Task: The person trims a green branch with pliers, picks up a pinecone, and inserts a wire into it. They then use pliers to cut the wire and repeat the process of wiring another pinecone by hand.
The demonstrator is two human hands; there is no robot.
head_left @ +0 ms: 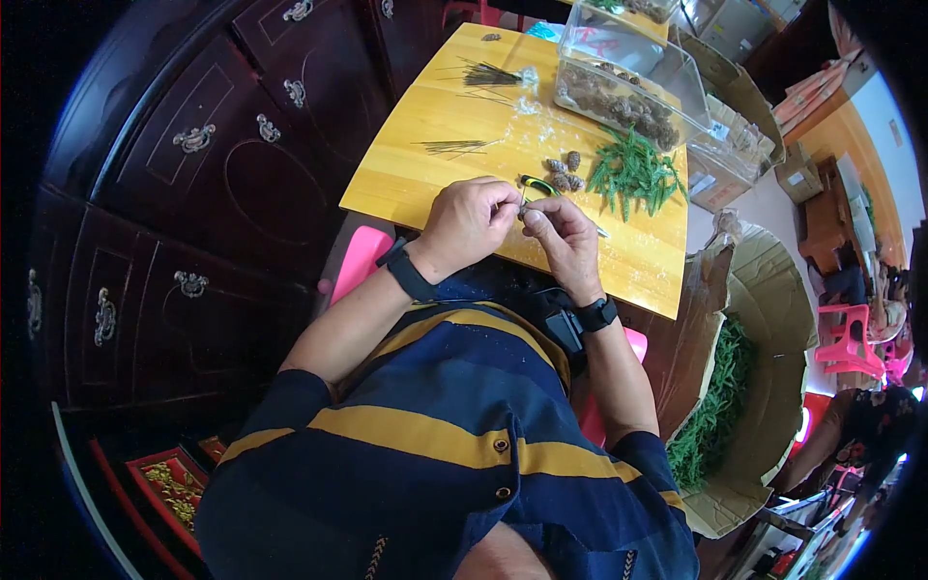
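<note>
I pinch a small brownish cone (531, 217) between the fingertips of both hands, just above the near edge of the table (425, 169). My left hand (468, 224) is curled nearly closed around it; my right hand (563, 242) grips it from the other side. Just beyond lie three more scaly cones (564, 170), a green-handled tool (537, 184) and a loose heap of green sprigs (633, 174). The yellow wooden tabletop is smooth, with bare room to my left. Thin wires (454, 147) lie there. A clear plastic box (628, 82) stands further back. A dark carved cabinet (213, 184) borders the left.
</note>
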